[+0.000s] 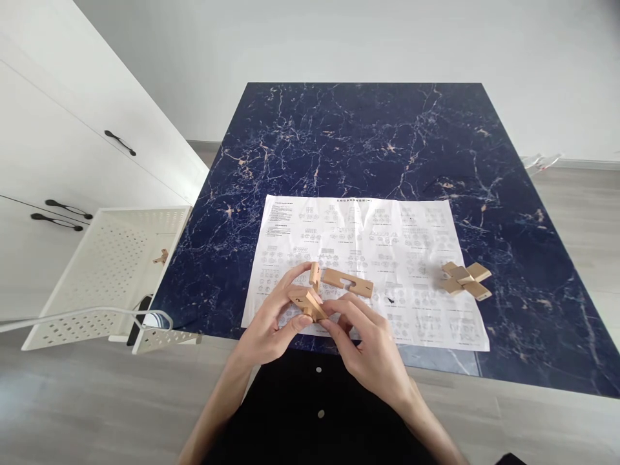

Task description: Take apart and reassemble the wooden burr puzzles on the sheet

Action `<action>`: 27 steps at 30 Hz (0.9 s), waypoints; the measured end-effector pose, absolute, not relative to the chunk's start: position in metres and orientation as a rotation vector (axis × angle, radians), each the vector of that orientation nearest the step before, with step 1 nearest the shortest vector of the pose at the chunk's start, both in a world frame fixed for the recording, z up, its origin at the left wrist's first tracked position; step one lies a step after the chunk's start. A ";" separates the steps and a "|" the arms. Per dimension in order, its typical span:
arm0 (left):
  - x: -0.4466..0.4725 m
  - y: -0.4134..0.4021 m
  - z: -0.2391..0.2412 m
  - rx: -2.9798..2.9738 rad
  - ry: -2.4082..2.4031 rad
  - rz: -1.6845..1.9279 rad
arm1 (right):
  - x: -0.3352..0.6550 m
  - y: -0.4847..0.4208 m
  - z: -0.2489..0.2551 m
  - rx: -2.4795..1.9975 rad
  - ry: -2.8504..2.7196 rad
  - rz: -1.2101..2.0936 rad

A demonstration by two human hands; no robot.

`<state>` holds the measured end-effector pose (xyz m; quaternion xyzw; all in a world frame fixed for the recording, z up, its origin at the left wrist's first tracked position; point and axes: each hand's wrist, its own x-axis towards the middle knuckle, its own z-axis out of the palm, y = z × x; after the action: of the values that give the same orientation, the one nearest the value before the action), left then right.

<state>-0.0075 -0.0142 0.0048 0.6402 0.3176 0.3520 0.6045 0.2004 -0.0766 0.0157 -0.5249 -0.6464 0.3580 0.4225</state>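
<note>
Between both hands are notched wooden puzzle pieces (pixel 305 299) fitted against each other, raised above the sheet near the table's front edge. My left hand (pixel 271 320) wraps round their left side, with thumb and fingers closed on them. My right hand (pixel 365 332) pinches their right end. One piece stands upright at the back of the group, and a dark mark shows on the nearer one. Just beyond my right fingers, a loose wooden piece (pixel 333 278) with a cut-out lies flat on the printed instruction sheet (pixel 285 226). How the held pieces interlock is partly hidden by my fingers.
An assembled wooden cross puzzle (pixel 466 280) rests at the sheet's right edge. Beneath is a dark blue marbled table (pixel 368 142). At left stand a white perforated basket (pixel 104 258) with a wooden object inside and white cabinets (pixel 72 123) with black handles.
</note>
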 end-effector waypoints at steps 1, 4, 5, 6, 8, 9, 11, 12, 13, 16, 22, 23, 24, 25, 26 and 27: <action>-0.007 -0.015 0.005 1.471 0.725 0.813 | 0.200 -0.076 0.015 -1.313 -1.618 0.897; -0.008 -0.015 0.003 1.446 0.697 0.795 | 0.199 -0.077 0.015 -1.311 -1.616 0.906; -0.008 -0.015 0.003 1.440 0.693 0.786 | 0.199 -0.077 0.015 -1.311 -1.613 0.912; -0.009 -0.015 0.002 1.435 0.693 0.780 | 0.198 -0.077 0.016 -1.311 -1.609 0.918; -0.009 -0.016 0.002 1.421 0.696 0.782 | 0.197 -0.078 0.016 -1.316 -1.603 0.924; -0.009 -0.016 0.002 1.414 0.695 0.787 | 0.196 -0.078 0.017 -1.319 -1.600 0.923; -0.009 -0.016 0.002 1.401 0.688 0.793 | 0.196 -0.079 0.018 -1.321 -1.598 0.922; -0.009 -0.017 0.003 1.395 0.682 0.792 | 0.196 -0.079 0.018 -1.321 -1.599 0.925; -0.009 -0.017 0.003 1.393 0.677 0.785 | 0.196 -0.079 0.019 -1.321 -1.601 0.930; -0.009 -0.017 0.004 1.385 0.676 0.782 | 0.196 -0.079 0.021 -1.318 -1.631 0.953; -0.008 -0.017 0.004 1.390 0.667 0.797 | 0.194 -0.074 0.022 -1.306 -1.655 0.839; -0.009 -0.017 0.005 1.393 0.658 0.796 | 0.194 -0.073 0.023 -1.296 -1.671 0.806; -0.008 -0.016 0.006 1.394 0.649 0.793 | 0.193 -0.072 0.023 -1.283 -1.691 0.778; -0.008 -0.016 0.006 1.395 0.641 0.789 | 0.192 -0.072 0.024 -1.271 -1.709 0.756; -0.008 -0.016 0.007 1.396 0.633 0.786 | 0.192 -0.071 0.024 -1.262 -1.719 0.741; -0.008 -0.015 0.008 1.398 0.626 0.784 | 0.191 -0.072 0.024 -1.258 -1.720 0.737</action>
<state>-0.0078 -0.0154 0.0081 0.6157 0.2758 0.3455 0.6523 0.1910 -0.0716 0.0240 -0.5040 -0.6890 0.2951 0.4290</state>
